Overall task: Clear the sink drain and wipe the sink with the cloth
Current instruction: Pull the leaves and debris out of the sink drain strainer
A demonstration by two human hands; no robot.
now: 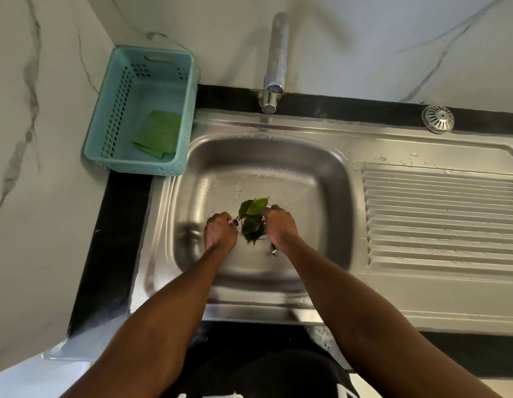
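left hand (220, 229) and right hand (279, 225) curled, gripping the leaves (252, 218) at 6 o'clock in the sink (321, 179), basin walls well apart.

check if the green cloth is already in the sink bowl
No, the green cloth lies folded in the blue basket left of the sink.

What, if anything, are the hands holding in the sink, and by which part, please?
Both hands, left and right, curl at opposite sides of the leaves over the drain; the left also pinches something small and purple. The exact hold is hidden.
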